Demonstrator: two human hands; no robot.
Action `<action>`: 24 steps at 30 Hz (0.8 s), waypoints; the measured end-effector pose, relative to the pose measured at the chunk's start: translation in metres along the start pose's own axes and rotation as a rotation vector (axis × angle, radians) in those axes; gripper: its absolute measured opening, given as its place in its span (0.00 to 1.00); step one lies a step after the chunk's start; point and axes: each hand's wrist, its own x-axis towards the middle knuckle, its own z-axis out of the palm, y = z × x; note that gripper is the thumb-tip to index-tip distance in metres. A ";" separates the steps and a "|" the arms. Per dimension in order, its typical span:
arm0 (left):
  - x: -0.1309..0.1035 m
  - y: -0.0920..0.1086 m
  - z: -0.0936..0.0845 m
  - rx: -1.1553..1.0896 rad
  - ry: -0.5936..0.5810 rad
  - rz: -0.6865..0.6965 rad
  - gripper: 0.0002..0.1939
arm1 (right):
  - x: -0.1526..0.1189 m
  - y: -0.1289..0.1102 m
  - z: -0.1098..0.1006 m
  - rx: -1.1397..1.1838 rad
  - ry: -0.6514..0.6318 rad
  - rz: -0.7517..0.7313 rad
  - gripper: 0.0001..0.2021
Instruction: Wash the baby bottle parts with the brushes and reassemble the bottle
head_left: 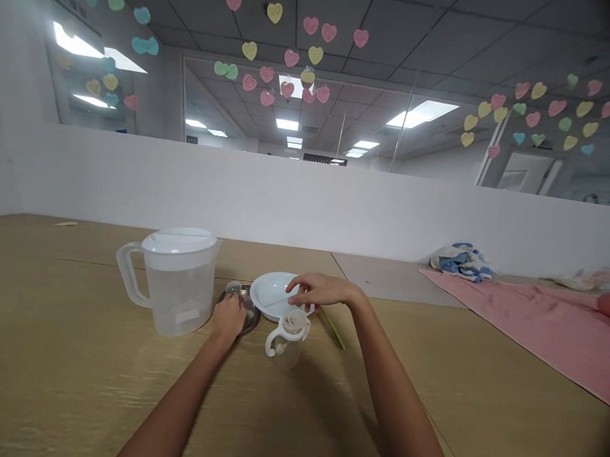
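Note:
My left hand [230, 314] is closed at a dark metal dish [252, 318], beside a small clear round object [233, 288]; what its fingers hold, if anything, is hidden. My right hand [317, 290] hovers over the right side of a white plate [267, 290], fingers bent and apart, holding nothing visible. Just in front of the plate stands a small clear cup [288, 351] with a white curved handle and pale contents at its top. Under the right wrist a thin green stick [334, 328] lies on the table.
A large lidded plastic pitcher [180, 294] stands left of my left hand. On the right a pink cloth [542, 323] covers the table [80, 367], with a crumpled blue and white cloth [461, 262] at its back edge. A white wall [286, 201] runs behind.

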 end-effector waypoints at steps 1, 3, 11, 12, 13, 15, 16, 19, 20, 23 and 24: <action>0.001 -0.002 0.001 -0.012 -0.001 -0.001 0.14 | 0.000 0.000 0.000 -0.002 0.000 -0.001 0.25; 0.003 -0.006 0.004 -0.045 0.010 -0.004 0.14 | 0.000 0.000 0.000 -0.005 0.004 0.002 0.25; 0.004 -0.004 -0.005 -0.330 0.244 -0.015 0.18 | -0.002 -0.003 -0.001 -0.063 0.043 0.033 0.23; 0.004 -0.003 -0.006 -0.394 0.282 -0.017 0.17 | -0.002 -0.003 -0.001 -0.069 0.047 0.038 0.23; 0.003 -0.002 -0.007 -0.441 0.306 -0.017 0.16 | -0.002 -0.003 -0.001 -0.072 0.048 0.041 0.23; 0.002 0.000 -0.007 -0.482 0.317 0.000 0.15 | -0.002 -0.002 -0.002 -0.073 0.048 0.044 0.23; 0.001 0.001 -0.007 -0.493 0.311 0.018 0.15 | -0.002 -0.002 -0.002 -0.071 0.048 0.044 0.23; -0.002 0.004 -0.007 -0.492 0.276 0.093 0.16 | -0.002 -0.001 -0.002 -0.065 0.049 0.041 0.23; -0.003 0.005 -0.008 -0.481 0.263 0.114 0.16 | -0.002 -0.001 -0.002 -0.065 0.048 0.041 0.23; -0.005 0.007 -0.009 -0.449 0.208 0.124 0.16 | -0.003 -0.002 -0.002 -0.073 0.044 0.051 0.22; -0.005 0.007 -0.009 -0.442 0.181 0.109 0.16 | -0.003 -0.002 -0.002 -0.075 0.043 0.058 0.22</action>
